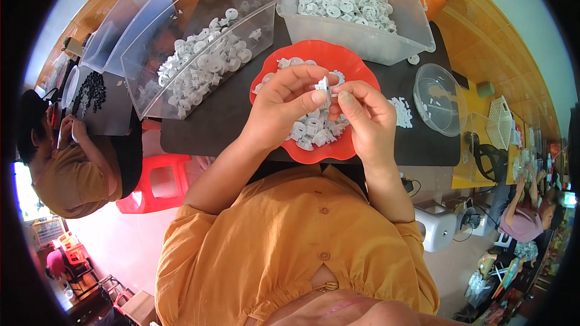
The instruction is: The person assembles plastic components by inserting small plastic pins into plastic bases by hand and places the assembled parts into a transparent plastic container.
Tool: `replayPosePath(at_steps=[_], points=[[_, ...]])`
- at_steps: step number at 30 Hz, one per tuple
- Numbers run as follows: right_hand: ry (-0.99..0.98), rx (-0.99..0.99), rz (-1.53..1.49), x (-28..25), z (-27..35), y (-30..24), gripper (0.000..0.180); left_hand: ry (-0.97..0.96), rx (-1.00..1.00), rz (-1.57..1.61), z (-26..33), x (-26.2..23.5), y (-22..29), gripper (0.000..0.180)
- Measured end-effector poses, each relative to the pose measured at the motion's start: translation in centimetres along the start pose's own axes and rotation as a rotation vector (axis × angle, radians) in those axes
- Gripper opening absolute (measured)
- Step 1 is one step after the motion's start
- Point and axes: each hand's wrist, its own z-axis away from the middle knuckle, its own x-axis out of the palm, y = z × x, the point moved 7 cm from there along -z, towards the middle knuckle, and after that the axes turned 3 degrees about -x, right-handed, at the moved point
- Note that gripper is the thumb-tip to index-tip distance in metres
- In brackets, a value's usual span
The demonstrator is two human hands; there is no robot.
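Observation:
My left hand (284, 105) and my right hand (365, 118) meet above a red scalloped plate (281, 63) heaped with small white plastic round parts (311, 133). Both hands pinch one small white plastic part (324, 86) between thumbs and fingertips, just over the plate's middle. The plate rests on a black mat (223, 115) at the near edge of the table.
Behind the plate stand a clear bin of white parts (356, 6) and a tilted clear bin with more white parts (199, 63). An empty clear bin (124, 24) lies left, a clear round bowl (438, 99) right. Another person (66, 163) sits left by a red stool (154, 184). A third person (525, 214) works at far right.

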Motion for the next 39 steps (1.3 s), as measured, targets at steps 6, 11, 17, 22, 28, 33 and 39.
replayPosePath(at_steps=[6, 11, 17, 22, 28, 33, 39], points=[[0.063, -0.415, 0.685, 1.1, -0.1, -2.4, 0.008, -0.059, -0.064, 0.206, 0.6, 0.1, -0.7, 0.035], [0.051, -0.626, 0.885, 2.7, 0.0, -3.9, 0.012, -0.008, -0.041, 0.309, 1.1, -0.2, -0.9, 0.032], [0.042, -0.736, 0.993, 3.6, 0.6, -4.0, 0.015, 0.066, 0.038, 0.159, 1.7, -0.5, -0.6, 0.033], [0.063, -0.527, 0.725, 2.8, 0.4, -3.4, 0.011, 0.054, 0.008, 0.264, 1.9, -0.4, -0.6, 0.033], [0.040, -0.294, 0.420, 1.6, 0.0, -1.8, 0.008, 0.041, 0.005, 0.283, 2.0, 0.2, -0.2, 0.033], [0.096, -0.240, 0.347, 1.6, 0.3, -1.1, 0.008, 0.034, -0.001, 0.275, 2.0, 0.2, -0.4, 0.032], [0.076, -0.375, 0.597, 2.0, 0.6, -1.8, 0.006, 0.053, -0.008, 0.238, 2.2, 0.6, -0.7, 0.031]])
